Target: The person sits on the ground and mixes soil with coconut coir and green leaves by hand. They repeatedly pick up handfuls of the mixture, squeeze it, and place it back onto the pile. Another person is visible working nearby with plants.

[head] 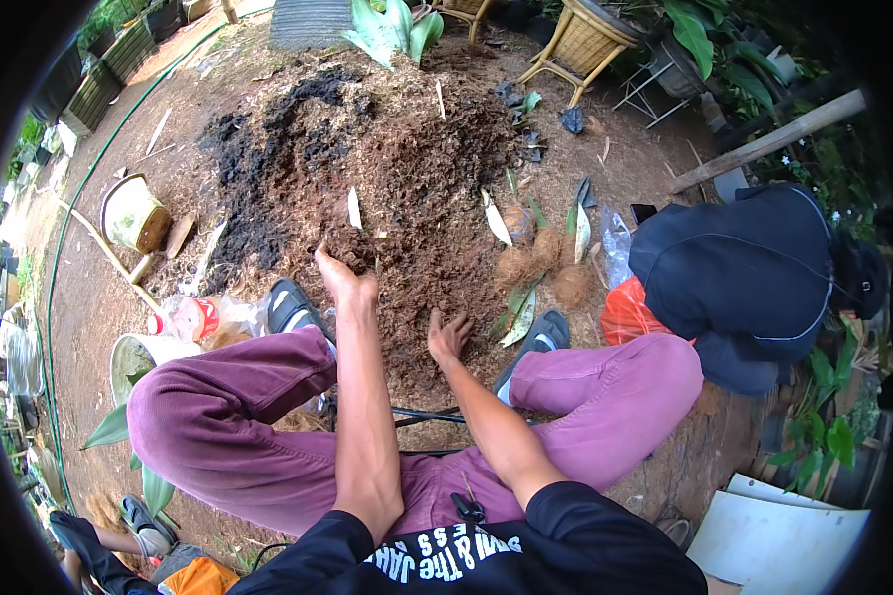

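A wide heap of brown fibrous planting material (431, 171), with black patches along its left side, covers the ground before me. My left hand (346, 274) is turned palm up at the heap's near left part, with a clump of the brown material on its palm and fingers. On the near right part rests my right hand (450, 336), fingers spread and touching the loose material, nothing seen in its grip. Just above my left hand a pale leaf (354, 207) stands out of the heap. Several fibre-wrapped balls (571, 286) and leaf cuttings (522, 320) lie to the right.
A tipped pot (135, 214), a plastic bottle with a red cap (186, 320) and a white bucket (130, 364) are on the left. To the right are a red plastic bag (629, 312) and a person in dark clothing (729, 260). A rattan chair (580, 44) stands beyond.
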Tool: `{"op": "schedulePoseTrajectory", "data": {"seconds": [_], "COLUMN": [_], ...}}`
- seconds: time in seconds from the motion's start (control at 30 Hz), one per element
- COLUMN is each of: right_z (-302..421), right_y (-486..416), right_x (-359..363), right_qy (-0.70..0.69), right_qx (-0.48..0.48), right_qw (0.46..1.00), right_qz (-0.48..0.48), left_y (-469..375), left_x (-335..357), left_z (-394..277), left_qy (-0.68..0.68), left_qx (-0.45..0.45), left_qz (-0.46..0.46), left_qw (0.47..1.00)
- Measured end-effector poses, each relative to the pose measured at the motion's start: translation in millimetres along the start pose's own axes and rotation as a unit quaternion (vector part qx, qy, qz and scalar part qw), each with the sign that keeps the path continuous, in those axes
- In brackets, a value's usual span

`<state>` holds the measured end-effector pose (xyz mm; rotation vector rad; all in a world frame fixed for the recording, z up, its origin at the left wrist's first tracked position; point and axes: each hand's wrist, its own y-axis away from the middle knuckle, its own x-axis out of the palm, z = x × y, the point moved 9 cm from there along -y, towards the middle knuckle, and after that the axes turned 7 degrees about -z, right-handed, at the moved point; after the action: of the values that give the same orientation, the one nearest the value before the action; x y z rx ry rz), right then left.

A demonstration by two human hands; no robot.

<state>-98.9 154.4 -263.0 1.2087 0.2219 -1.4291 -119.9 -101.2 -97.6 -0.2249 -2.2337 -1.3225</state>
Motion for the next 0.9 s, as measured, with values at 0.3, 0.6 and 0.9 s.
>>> {"op": "schedulePoseTrajectory", "data": {"seconds": [0.3, 0.6, 0.9], "right_z": [39, 79, 68], "right_y": [16, 9, 16], "right_x": [8, 39, 19], "right_qy": [-0.084, -0.105, -0.122], "right_qx": [0.059, -0.034, -0.064], "right_qw": [0.994, 0.988, 0.990], "right_qz": [0.029, 0.105, 0.031], "left_y": [3, 4, -1], "left_x": [-1, 3, -7], "left_z": [1, 1, -3], "left_qy": [0.009, 0.016, 0.007], "left_qx": [0.002, 0.003, 0.014], "left_qz": [0.007, 0.028, -0.008], "left_qw": [1.000, 0.999, 1.000]}}
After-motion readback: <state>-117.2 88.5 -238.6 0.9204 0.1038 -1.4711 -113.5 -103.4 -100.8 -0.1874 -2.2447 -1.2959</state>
